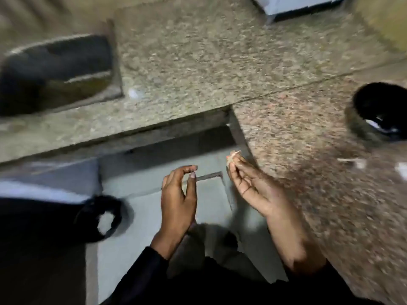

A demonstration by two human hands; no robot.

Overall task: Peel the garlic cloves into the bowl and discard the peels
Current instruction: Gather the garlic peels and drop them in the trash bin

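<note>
Granite bench [220, 69] fills the blurred view, wrapping an L around the floor gap where the person stands. Right of that gap, near the bench's far edge, sits the dark bowl [378, 113]. Right hand [251, 186], palm up over the bench corner, pinches a papery scrap, likely garlic peel [234, 158]: light, brittle, best held at fingertips. Left hand [178, 194] hovers beside it, thumb and forefinger loosely curled, its grip seemingly empty

Sink [55, 69] upper left in the counter [198, 62]; bowl [378, 113] at right edge; hands low centre, over the floor [209, 194].
</note>
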